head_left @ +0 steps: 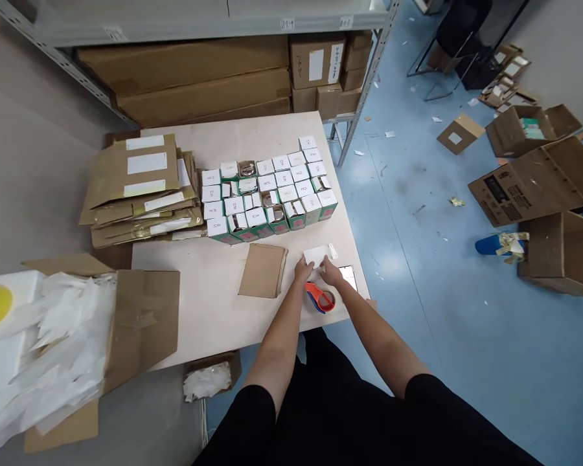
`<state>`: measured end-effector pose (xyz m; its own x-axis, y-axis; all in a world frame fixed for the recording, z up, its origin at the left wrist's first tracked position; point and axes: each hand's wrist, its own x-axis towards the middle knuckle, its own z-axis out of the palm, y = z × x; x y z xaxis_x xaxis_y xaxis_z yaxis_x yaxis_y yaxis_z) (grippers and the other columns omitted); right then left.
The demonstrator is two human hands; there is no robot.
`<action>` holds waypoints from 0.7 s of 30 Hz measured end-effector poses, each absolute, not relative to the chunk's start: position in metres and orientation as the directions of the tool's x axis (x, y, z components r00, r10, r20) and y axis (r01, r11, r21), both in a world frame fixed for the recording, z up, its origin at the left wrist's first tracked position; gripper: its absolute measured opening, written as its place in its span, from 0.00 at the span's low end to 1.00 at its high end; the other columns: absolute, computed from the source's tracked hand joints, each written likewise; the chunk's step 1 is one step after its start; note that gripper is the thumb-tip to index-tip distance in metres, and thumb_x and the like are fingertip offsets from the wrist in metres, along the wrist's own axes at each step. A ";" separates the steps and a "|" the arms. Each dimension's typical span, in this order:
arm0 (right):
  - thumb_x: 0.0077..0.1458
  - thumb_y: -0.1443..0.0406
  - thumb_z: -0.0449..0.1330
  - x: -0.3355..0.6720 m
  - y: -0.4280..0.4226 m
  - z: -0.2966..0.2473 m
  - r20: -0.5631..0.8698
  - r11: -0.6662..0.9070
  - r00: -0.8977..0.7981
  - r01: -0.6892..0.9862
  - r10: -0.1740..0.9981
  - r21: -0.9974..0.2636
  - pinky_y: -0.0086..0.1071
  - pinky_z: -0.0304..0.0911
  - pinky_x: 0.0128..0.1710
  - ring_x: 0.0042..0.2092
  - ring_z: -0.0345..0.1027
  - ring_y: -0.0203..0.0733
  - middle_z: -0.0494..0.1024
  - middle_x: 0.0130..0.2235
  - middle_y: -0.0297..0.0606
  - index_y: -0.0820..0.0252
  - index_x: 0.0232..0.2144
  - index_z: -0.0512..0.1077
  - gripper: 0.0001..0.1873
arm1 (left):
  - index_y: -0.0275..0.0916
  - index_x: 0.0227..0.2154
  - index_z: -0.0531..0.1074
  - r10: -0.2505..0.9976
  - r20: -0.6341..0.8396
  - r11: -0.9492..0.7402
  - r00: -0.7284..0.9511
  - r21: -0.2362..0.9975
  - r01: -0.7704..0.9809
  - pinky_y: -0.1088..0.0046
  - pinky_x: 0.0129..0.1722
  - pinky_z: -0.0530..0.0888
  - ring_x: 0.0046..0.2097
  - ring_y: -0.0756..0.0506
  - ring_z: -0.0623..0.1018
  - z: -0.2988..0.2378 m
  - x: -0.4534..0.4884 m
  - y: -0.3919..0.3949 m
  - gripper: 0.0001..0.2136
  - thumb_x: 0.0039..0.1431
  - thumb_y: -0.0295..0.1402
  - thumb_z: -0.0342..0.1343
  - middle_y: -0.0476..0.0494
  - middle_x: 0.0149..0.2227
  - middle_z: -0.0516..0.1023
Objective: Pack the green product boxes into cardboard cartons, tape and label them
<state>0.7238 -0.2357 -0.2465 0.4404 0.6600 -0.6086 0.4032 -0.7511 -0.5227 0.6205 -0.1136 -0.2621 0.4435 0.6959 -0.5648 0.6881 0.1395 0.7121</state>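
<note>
The left hand (302, 269) and the right hand (331, 272) pinch a white piece (317, 254) near the table (199, 285) edge, apparently not yet finished, while beyond it stand rows of small boxes (267, 182), several with open tops.

Along the near side of the bench (199, 310), the left hand (304, 268) can pass leftward before the flat cardboard (262, 270) until the large open carton (146, 323), while rows of small boxes (267, 194) bar the way behind and the red tape dispenser (315, 290) stands between the forearms (282, 323).
</note>
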 end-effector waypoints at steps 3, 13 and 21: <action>0.56 0.69 0.58 0.721 -0.235 -0.244 -0.597 -0.723 0.408 0.427 0.690 -0.543 0.39 0.69 0.49 0.53 0.74 0.50 0.61 0.71 0.43 0.55 0.59 0.67 0.27 | 0.37 0.50 0.77 0.744 -0.590 0.208 0.315 0.652 0.729 0.69 0.46 0.75 0.46 0.42 0.83 -0.262 0.626 -0.111 0.17 0.59 0.37 0.61 0.38 0.47 0.84; 0.58 0.66 0.51 0.726 -0.249 -0.198 -0.348 -0.625 0.663 0.233 0.662 -0.745 0.42 0.70 0.51 0.42 0.73 0.45 0.75 0.59 0.43 0.57 0.59 0.68 0.27 | 0.41 0.36 0.80 0.826 -0.412 -0.054 0.384 0.620 0.783 0.69 0.44 0.72 0.43 0.41 0.81 -0.203 0.615 -0.105 0.10 0.65 0.33 0.53 0.39 0.39 0.84; 0.54 0.67 0.55 0.754 -0.220 -0.145 -0.329 -0.492 0.493 0.247 0.805 -0.835 0.38 0.70 0.48 0.34 0.69 0.37 0.74 0.62 0.40 0.49 0.66 0.65 0.36 | 0.44 0.48 0.80 0.782 -0.162 -0.362 0.602 0.669 0.650 0.66 0.53 0.72 0.52 0.40 0.78 -0.126 0.550 -0.073 0.14 0.70 0.36 0.49 0.40 0.50 0.81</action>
